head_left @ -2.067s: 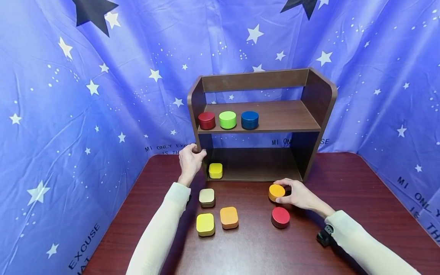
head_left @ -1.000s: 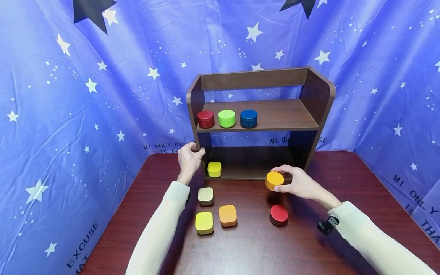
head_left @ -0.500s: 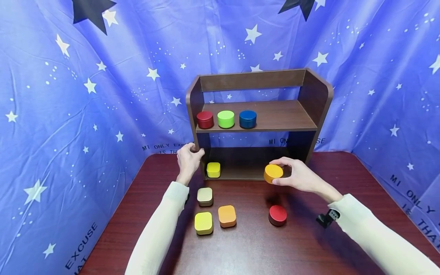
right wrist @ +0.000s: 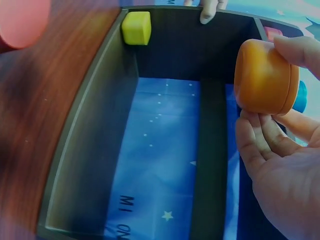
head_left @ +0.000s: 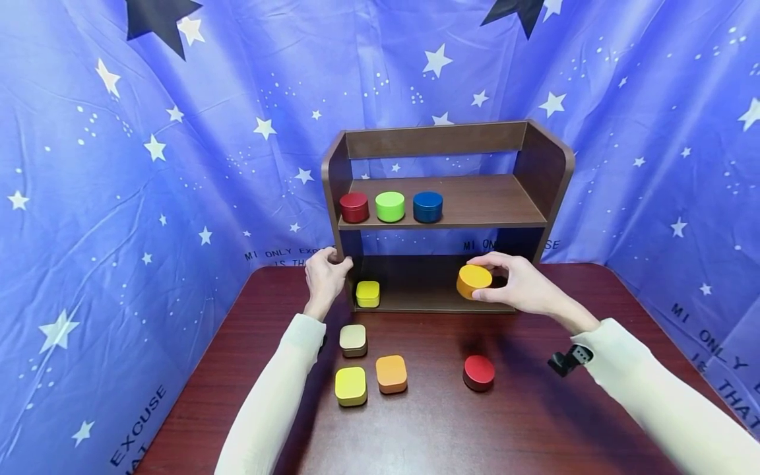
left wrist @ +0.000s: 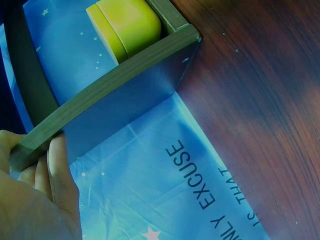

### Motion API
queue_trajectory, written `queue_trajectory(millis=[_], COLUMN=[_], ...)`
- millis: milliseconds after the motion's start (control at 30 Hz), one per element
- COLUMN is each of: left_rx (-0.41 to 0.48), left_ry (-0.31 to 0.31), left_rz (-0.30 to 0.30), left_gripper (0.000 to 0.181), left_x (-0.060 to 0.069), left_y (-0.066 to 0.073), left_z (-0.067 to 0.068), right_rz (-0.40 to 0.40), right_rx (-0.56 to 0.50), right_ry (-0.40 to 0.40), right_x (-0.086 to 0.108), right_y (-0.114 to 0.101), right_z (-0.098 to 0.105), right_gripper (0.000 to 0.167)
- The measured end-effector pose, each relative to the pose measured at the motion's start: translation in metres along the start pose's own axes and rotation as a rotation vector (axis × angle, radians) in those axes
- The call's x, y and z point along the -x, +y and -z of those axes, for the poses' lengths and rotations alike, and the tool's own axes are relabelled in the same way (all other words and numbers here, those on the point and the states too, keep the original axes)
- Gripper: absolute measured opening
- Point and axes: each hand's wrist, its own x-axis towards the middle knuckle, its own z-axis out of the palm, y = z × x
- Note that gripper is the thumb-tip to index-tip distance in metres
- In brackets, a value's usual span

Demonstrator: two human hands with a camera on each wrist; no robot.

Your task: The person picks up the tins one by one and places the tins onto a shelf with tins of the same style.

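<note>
My right hand (head_left: pixel 525 287) holds a round orange tin (head_left: pixel 474 282) between thumb and fingers, raised in front of the lower level of a brown two-tier shelf (head_left: pixel 442 218). In the right wrist view the orange tin (right wrist: pixel 265 77) is tilted on its side above the fingertips. My left hand (head_left: pixel 325 277) pinches the front edge of the shelf's left side panel; the left wrist view has thumb and fingers on either side of that panel (left wrist: pixel 105 92). A square yellow tin (head_left: pixel 368 294) sits at the lower level's left end.
Round red (head_left: pixel 354 207), green (head_left: pixel 390 206) and blue tins (head_left: pixel 427 206) stand on the upper level. On the table (head_left: pixel 427 429) are square beige (head_left: pixel 353 340), yellow (head_left: pixel 351 386) and orange tins (head_left: pixel 391 374), plus a round red tin (head_left: pixel 478 373). A starry blue cloth (head_left: pixel 237 132) hangs behind.
My right hand has lifted the round orange tin off the table and raised it to the front of the lower level. The left hand has stayed at the side panel.
</note>
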Motion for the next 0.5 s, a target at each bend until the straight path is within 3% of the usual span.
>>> queue_trajectory(millis=[500], left_rx=[-0.009], left_ry=[-0.004], left_rz=[-0.01], left_gripper=[0.018], left_x=[-0.001], left_y=[-0.002], left_z=[0.0], right_rz=[0.032], right_rx=[0.078], right_ry=[0.017], right_x=[-0.021], right_y=[-0.02], right_z=[0.023], right_gripper=[0.056])
